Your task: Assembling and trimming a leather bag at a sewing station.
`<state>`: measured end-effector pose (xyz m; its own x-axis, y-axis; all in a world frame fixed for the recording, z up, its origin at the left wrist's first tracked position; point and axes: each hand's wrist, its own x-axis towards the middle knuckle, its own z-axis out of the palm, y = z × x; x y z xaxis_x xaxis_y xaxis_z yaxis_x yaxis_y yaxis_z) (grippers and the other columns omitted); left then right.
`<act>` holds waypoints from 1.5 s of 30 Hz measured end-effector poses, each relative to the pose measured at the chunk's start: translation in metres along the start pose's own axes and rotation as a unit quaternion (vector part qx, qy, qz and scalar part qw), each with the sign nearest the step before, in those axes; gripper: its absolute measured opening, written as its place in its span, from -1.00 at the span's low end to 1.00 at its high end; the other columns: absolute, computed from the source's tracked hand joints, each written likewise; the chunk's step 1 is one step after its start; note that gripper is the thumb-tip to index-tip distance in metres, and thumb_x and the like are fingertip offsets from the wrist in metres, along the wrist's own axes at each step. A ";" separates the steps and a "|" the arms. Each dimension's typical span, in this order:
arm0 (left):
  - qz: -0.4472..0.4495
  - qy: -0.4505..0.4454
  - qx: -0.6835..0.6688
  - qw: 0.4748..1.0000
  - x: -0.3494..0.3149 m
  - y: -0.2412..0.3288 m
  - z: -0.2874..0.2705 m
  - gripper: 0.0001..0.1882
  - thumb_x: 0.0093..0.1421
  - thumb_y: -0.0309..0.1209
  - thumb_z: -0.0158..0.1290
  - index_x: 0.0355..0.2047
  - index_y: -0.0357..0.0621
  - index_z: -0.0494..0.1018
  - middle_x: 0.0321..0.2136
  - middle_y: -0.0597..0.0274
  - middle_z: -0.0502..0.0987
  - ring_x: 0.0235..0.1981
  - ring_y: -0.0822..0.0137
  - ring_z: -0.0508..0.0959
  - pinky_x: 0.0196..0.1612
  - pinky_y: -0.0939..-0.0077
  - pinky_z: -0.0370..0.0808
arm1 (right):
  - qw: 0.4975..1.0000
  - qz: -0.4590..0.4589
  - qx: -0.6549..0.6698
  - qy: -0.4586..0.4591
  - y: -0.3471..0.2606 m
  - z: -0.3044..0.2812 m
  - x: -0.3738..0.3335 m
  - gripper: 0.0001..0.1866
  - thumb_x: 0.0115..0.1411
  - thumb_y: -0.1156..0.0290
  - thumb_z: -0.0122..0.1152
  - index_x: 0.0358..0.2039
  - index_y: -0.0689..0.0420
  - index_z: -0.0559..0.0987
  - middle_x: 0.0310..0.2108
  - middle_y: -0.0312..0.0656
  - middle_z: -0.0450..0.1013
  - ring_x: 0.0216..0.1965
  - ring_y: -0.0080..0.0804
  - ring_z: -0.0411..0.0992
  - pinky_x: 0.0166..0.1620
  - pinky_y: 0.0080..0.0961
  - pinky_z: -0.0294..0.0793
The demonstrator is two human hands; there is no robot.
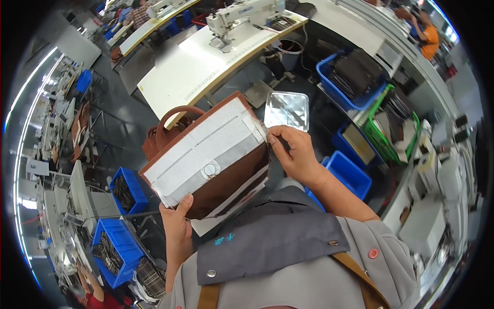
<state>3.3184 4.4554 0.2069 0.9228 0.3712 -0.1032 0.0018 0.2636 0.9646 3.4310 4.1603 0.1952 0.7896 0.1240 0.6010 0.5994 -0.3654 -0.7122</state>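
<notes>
A partly made brown handbag (226, 180) is held tilted in front of my body. White backing covers its upper part, with a round metal snap (209, 169) near the middle and a curved brown handle (177, 112) behind. My left hand (177, 213) grips the lower left corner, thumb on the near face and fingers mostly hidden underneath. At the right corner, my right hand (296, 152) pinches the edge, where frayed white material shows between thumb and forefinger.
A sewing machine (221, 31) stands on a white table (175, 77) ahead. Blue bins (126, 247) with fabric pieces sit at left. At right are a blue crate (329, 77) and a green basket (378, 126) of dark pieces. A silvery square stool top (288, 105) lies beyond my right hand.
</notes>
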 end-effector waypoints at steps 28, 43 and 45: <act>0.189 0.153 0.105 0.964 0.424 0.167 0.069 -0.37 0.12 -0.49 0.32 0.18 -0.36 0.37 0.05 0.01 0.55 0.01 0.17 0.61 0.11 0.32 0.56 | 0.886 0.303 0.167 -0.309 0.310 0.050 0.181 -0.68 0.39 0.34 0.21 0.07 0.22 0.54 -0.17 -0.16 0.60 -0.22 -0.49 0.58 -0.14 -0.52 0.55; 0.347 -0.174 0.430 0.815 0.570 0.060 0.001 -0.65 0.33 -0.32 0.12 0.03 -0.29 0.52 -0.04 -0.01 0.62 -0.03 0.23 0.64 0.19 0.23 0.50 | 0.944 0.246 -0.101 -0.195 0.437 0.136 0.278 -0.73 0.27 0.39 0.30 -0.06 0.22 0.60 -0.12 -0.03 0.59 -0.10 -0.16 0.59 -0.08 -0.33 0.57; 0.204 -0.148 0.479 0.841 0.550 -0.020 -0.011 -0.70 0.25 -0.50 -0.04 -0.17 -0.03 0.69 -0.01 0.27 0.67 0.19 0.16 0.55 0.45 -0.03 0.00 | 0.942 0.166 -0.192 -0.217 0.457 0.155 0.303 -0.68 0.22 0.38 0.32 -0.03 0.18 0.58 -0.03 -0.05 0.56 0.04 -0.07 0.52 0.05 -0.25 0.51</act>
<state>3.8218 4.6638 0.1288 0.9770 -0.0187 0.2123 -0.1599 -0.7231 0.6719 3.9647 4.1739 -0.0049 0.9545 0.2797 0.1037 0.2843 -0.7478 -0.6000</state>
